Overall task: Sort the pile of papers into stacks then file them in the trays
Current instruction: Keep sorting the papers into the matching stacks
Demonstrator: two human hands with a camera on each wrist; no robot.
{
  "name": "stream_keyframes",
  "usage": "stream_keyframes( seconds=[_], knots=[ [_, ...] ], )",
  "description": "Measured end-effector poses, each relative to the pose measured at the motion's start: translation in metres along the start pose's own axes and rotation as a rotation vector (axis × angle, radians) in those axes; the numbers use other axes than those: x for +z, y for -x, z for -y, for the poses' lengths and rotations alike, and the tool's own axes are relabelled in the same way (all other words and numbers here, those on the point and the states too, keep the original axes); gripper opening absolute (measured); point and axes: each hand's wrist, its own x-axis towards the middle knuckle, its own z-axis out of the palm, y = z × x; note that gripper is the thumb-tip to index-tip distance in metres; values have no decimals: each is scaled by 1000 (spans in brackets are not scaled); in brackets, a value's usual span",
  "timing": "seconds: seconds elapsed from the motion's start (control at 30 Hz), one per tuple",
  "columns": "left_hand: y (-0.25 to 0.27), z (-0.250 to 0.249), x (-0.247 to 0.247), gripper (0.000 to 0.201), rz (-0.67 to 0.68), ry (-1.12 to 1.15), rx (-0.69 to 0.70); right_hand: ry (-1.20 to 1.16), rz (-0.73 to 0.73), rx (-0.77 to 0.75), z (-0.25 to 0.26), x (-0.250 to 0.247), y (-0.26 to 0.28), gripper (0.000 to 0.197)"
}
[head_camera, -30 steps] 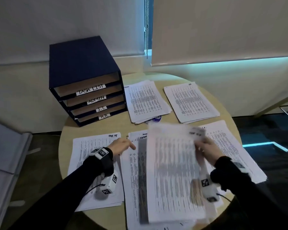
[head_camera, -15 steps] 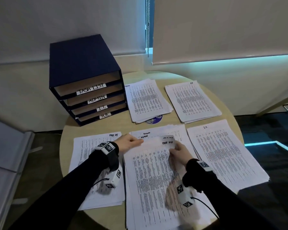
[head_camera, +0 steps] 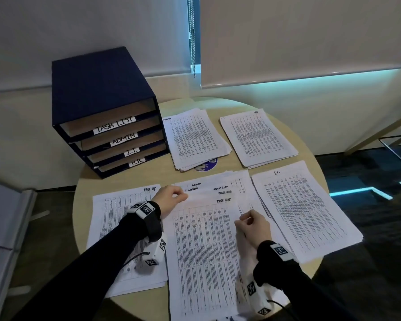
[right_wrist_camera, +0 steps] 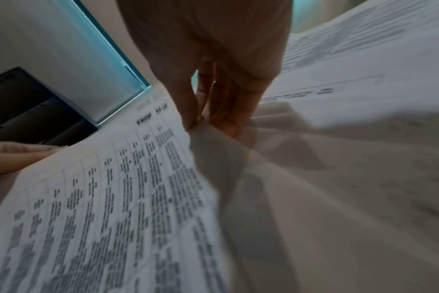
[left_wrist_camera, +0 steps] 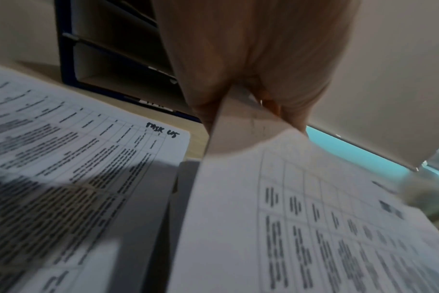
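The unsorted pile (head_camera: pixel 206 251) lies at the table's front middle. Its top sheet (head_camera: pixel 202 218) (left_wrist_camera: pixel 301 218) (right_wrist_camera: pixel 100 198) is handwritten "Task List". My left hand (head_camera: pixel 171 196) (left_wrist_camera: pixel 241 111) pinches that sheet's far left corner and lifts it slightly. At the sheet's right edge my right hand (head_camera: pixel 252 224) (right_wrist_camera: pixel 196 123) pinches it between thumb and fingers. Sorted stacks lie around: Task List (head_camera: pixel 125 228) (left_wrist_camera: pixel 75 168) on the left, I.T. (head_camera: pixel 303 212) on the right, Admin (head_camera: pixel 195 140) and a fourth stack (head_camera: pixel 257 137) at the back. The blue tray unit (head_camera: pixel 97 93) stands back left.
The tray unit's slots read TASK LIST (head_camera: pixel 115 127), ADMIN, I.T. and H.R. from top to bottom. A round blue sticker (head_camera: pixel 206 164) peeks out under the Admin stack. The round table (head_camera: pixel 83 181) ends close behind the stacks, with a wall and blinds beyond.
The sheet my right hand held up a second ago is down. That hand returned to the pile and slid to the top sheet's right edge. My left hand now pinches its corner.
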Motion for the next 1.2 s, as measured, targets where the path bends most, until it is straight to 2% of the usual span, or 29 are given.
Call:
stream_keyframes(
  seconds=[0.1,0.23,0.4,0.57,0.63,0.67,0.8,0.9,0.93,0.97,1.03,1.13,1.2],
  knots=[
    [-2,2,4,22,-29,-28,4,-11,20,13,-9,-5,1,12],
    [-3,3,7,18,7,-44,39,-77,127,21,-8,-6,-1,32],
    [1,-1,10,17,-71,-28,47,-3,77,-30,4,-1,0,20],
    [2,3,8,11,-101,-42,46,98,107,-64,-2,-12,-3,13],
    [4,3,6,4,-69,-65,47,121,97,-79,-6,-18,-5,11],
    [4,4,6,9,-53,-70,60,98,91,-76,-8,-20,-6,13],
    [5,1,1,23,16,-99,93,-167,109,-54,-12,-29,-6,13],
    [6,-4,0,14,79,-54,33,-323,159,-21,-11,-28,-6,13],
    [6,-5,0,20,99,-18,20,-355,175,-2,-9,-26,-5,12],
    [8,-7,-1,25,131,1,18,-366,184,20,-7,-24,-5,11],
    [9,-11,-2,22,184,-37,55,-358,171,48,-3,-19,-7,13],
    [7,-10,-5,17,183,-77,64,-327,124,70,2,-9,-8,18],
    [5,-7,-5,17,172,-102,53,-272,101,59,4,-5,-7,13]
  ],
)
